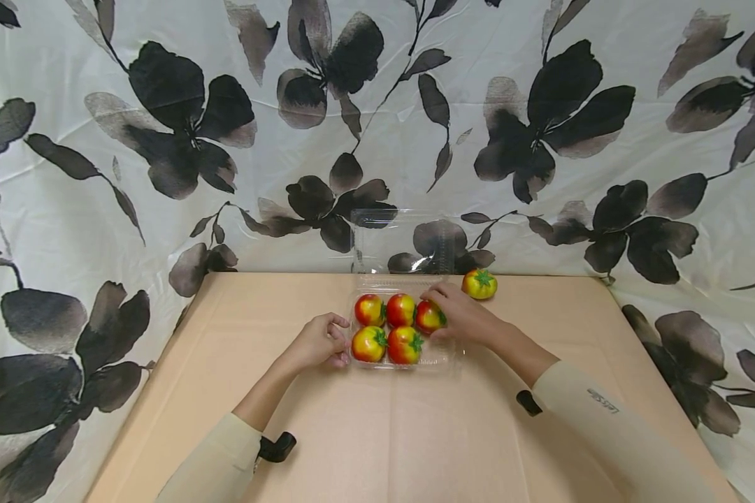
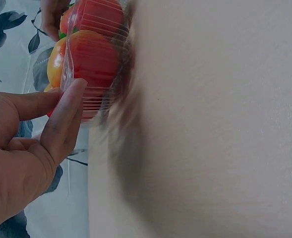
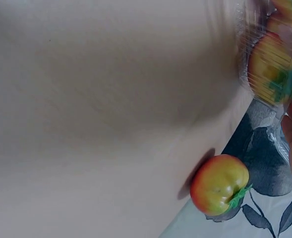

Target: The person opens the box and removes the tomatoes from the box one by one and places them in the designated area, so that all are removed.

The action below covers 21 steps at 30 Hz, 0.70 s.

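Beneath the left grip (image 1: 317, 341) and the right grip (image 1: 464, 316), a tan tabletop (image 1: 327, 447) is seen, backed and flanked by a pale cloth (image 1: 428, 42) printed with dark flowers. By the left grip, thumb and fingers together, the left rim of a clear box (image 1: 439, 358) is pinched. The box is set between the two grips, its lid (image 1: 377, 241) raised on the far side. Nearest the left grip, a front tomato (image 1: 369, 344) and a back tomato (image 1: 368, 309) are contained; further right, a second front tomato (image 1: 404, 345) and second back tomato (image 1: 399, 309). In the back row's right place, a fifth tomato (image 1: 428, 318) is held between the right grip's fingers and thumb. Beyond the right grip, near the tabletop's far edge, a loose tomato (image 1: 480, 285) is placed.
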### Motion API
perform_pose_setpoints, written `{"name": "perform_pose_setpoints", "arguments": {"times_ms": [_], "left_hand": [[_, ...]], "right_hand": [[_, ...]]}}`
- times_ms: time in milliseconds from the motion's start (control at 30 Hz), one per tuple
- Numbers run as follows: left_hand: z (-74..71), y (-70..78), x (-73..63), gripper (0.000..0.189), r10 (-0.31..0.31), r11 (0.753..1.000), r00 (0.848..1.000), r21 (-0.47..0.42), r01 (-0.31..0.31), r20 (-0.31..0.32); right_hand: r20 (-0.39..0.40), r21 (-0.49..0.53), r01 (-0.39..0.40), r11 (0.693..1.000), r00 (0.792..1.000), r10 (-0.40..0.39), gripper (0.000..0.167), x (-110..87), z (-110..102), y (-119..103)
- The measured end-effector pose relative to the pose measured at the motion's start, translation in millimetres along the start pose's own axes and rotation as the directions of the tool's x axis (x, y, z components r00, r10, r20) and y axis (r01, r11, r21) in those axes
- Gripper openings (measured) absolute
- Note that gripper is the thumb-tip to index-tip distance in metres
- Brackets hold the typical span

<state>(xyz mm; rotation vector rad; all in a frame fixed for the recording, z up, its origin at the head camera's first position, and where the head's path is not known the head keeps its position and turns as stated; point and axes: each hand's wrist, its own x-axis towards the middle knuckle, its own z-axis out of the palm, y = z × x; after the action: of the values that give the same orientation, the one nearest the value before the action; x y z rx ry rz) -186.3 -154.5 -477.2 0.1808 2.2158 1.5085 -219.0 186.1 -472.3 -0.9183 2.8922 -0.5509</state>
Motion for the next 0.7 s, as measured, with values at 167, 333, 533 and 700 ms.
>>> {"name": "perform_pose_setpoints", "arguments": {"times_ms": [167, 333, 533, 700], "left_hand": [[0.4, 0.5, 0.4, 0.037, -0.003, 1.000, 1.000, -0.005, 0.003, -0.001], [0.4, 0.3, -0.4, 0.038, -0.002, 1.000, 1.000, -0.012, 0.003, 0.002], [0.2, 0.8, -1.9, 0.039, -0.001, 1.000, 1.000, -0.005, 0.001, 0.000], [0.1, -0.4, -0.5, 0.038, 0.001, 1.000, 1.000, 0.009, -0.001, -0.008]], "right_hand": [[-0.011, -0.041, 0.007, 0.999, 1.000, -0.007, 0.083, 0.6, 5.4, 2.5], [-0.016, -0.081, 0.008, 0.997, 1.000, -0.009, 0.080, 1.6, 8.9, 2.8], [-0.019, -0.061, 0.005, 0.998, 1.000, -0.006, 0.073, 1.7, 9.6, 1.4], [-0.003, -0.014, 0.001, 1.000, 1.000, -0.001, 0.071, -0.1, 7.4, 0.0]]}}
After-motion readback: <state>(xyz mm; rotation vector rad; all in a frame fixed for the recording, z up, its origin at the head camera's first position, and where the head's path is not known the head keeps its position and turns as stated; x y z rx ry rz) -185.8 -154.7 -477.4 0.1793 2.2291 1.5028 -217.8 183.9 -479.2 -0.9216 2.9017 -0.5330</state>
